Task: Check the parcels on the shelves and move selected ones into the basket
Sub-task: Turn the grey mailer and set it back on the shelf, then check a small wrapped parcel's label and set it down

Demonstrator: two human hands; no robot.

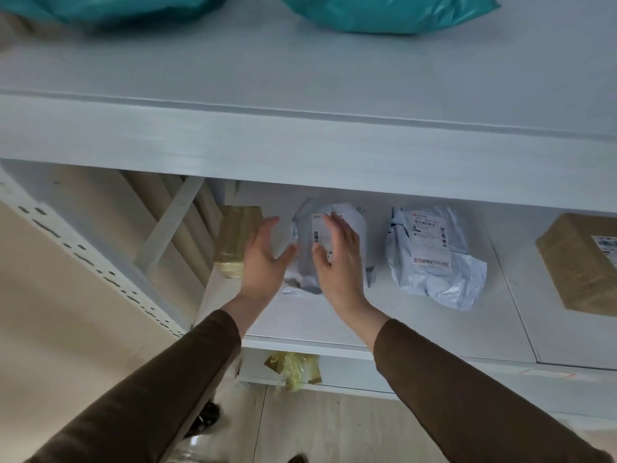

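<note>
A grey plastic mailer parcel (305, 259) with a white barcode label lies on the middle shelf (434, 332). My left hand (263, 259) hovers open at its left side, fingers spread. Above the parcel's right half my right hand (339, 259) is open too, fingers straight and covering part of the label; whether either hand touches the parcel I cannot tell. To the right a second grey mailer (434, 259) lies with its label up. No basket is in view.
A tape-wrapped yellowish parcel (237, 240) sits left of my hands, a brown cardboard box (581, 262) at the far right. Two teal bags (384, 11) lie on the upper shelf (300, 78). A yellow bag (295, 365) shows on the shelf below. The perforated upright (93, 262) stands left.
</note>
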